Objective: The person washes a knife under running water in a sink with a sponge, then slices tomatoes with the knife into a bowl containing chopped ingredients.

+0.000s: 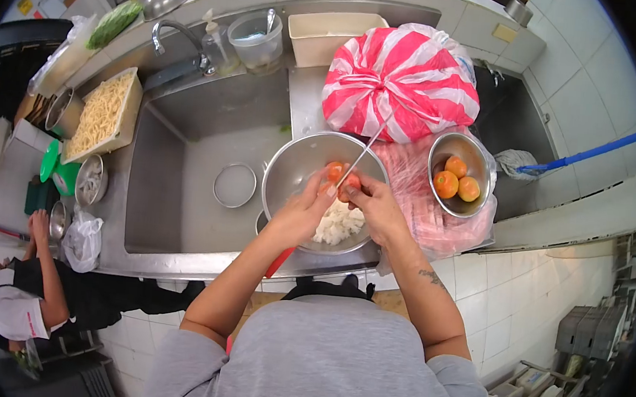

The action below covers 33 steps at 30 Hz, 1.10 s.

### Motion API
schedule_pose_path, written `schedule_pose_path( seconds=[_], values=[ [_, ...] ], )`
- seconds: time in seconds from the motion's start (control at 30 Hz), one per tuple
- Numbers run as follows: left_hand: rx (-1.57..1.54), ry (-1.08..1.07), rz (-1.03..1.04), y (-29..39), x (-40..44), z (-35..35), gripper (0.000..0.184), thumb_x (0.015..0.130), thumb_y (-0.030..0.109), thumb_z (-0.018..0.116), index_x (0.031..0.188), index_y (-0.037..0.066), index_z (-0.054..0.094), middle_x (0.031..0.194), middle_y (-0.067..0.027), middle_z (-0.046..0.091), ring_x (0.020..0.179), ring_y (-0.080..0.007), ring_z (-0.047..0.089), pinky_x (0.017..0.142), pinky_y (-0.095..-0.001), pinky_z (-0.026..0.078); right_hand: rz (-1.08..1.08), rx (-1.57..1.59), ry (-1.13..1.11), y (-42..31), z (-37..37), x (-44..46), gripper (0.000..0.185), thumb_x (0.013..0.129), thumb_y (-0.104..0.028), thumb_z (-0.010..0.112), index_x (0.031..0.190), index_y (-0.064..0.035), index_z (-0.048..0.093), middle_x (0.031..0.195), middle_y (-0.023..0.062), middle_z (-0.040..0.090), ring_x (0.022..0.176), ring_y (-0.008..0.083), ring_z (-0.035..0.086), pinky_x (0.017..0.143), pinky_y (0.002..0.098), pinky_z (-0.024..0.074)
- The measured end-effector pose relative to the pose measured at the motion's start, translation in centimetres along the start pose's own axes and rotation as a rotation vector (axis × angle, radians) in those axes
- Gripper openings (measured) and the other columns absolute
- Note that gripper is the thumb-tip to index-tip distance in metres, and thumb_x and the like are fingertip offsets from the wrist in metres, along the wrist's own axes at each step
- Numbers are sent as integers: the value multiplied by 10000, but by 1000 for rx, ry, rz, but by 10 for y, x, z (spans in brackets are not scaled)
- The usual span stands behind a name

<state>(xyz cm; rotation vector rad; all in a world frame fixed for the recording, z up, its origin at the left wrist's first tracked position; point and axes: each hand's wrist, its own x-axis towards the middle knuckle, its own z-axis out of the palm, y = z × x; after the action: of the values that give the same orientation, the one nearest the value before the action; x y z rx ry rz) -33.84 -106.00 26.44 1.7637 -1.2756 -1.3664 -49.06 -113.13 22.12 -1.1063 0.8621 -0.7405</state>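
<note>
A large steel mixing bowl (280, 157) stands at the sink's right edge with white chopped pieces (338, 223) in its bottom. Over it, my left hand (307, 211) is closed around a tomato piece (334, 171). My right hand (374, 209) pinches a red tomato piece (349, 188) right beside it, and the fingers of both hands nearly meet. A thin knife blade (368, 148) points up and away from between them. Its lower end is hidden, so which hand grips it I cannot tell. A red handle-like piece (280, 262) shows beside my left forearm.
Right of the bowl, a smaller steel bowl (440, 152) holds several tomatoes on pink plastic (404, 164). Behind is a tied red-and-white striped bag (404, 81). The sink (210, 136) lies left, with a tray of noodles (106, 116) beyond. A person (19, 286) stands at far left.
</note>
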Motion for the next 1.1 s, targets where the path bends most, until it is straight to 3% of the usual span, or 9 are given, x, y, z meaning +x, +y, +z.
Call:
schedule_pose_path(
  seconds=[0.17,0.27,0.4,0.5,0.57,0.7,0.97,1.0,1.1],
  values=[
    [411,159,231,-15,-14,16,586,972,425,350,1461,141,198,1147,-224,529,1002,-379,571,853,-449,442,31,23,-3,3,-4,7,207,880,-95,541,1035,30,600,793,30,583,657,96,485,575,231,382],
    [429,142,129,0,-19,14,563,967,413,368,1433,121,249,1228,-250,481,1086,-416,516,889,-477,415,59,22,-20,-15,9,-1,187,858,-92,543,996,19,604,767,24,569,637,90,469,559,234,369],
    [331,229,204,-2,-13,15,497,965,386,388,1363,93,332,1258,-243,470,1092,-416,515,897,-464,416,199,68,-169,-9,9,-5,196,855,-98,543,1003,18,599,757,16,558,633,89,464,555,237,370],
    [216,199,241,-11,-1,10,469,966,374,391,1334,85,360,1288,-235,457,1107,-410,514,916,-451,409,139,-85,-273,-7,8,-6,202,847,-86,549,1010,21,602,786,29,580,658,97,499,562,237,384],
    [151,149,332,-16,-3,8,469,967,370,388,1339,85,358,1298,-231,454,1114,-406,514,928,-444,402,46,5,-122,-10,12,-9,204,838,-79,560,1013,17,603,816,39,596,675,101,520,571,233,392],
    [378,131,234,-13,-22,11,461,969,362,386,1337,86,359,1291,-228,462,1116,-397,518,939,-440,393,2,105,67,-19,16,-11,232,823,-77,579,1038,8,598,867,50,616,695,106,548,585,227,402],
    [283,140,118,0,-10,6,482,969,376,380,1340,70,353,1292,-215,468,1191,-386,463,961,-438,379,130,0,-255,-14,8,-5,215,784,-86,633,972,16,615,816,49,616,689,99,544,583,218,386],
    [253,144,185,-4,-10,6,483,970,377,380,1340,69,353,1288,-214,472,1188,-386,466,960,-435,381,163,0,-273,-11,7,-5,207,780,-83,636,961,16,616,811,49,618,693,97,545,585,216,384],
    [241,164,304,-14,-17,8,481,973,376,379,1341,67,351,1277,-216,482,1185,-380,472,959,-422,383,61,51,-116,-8,5,-1,228,784,-74,622,990,21,609,822,54,628,715,102,556,591,215,385]
  ],
)
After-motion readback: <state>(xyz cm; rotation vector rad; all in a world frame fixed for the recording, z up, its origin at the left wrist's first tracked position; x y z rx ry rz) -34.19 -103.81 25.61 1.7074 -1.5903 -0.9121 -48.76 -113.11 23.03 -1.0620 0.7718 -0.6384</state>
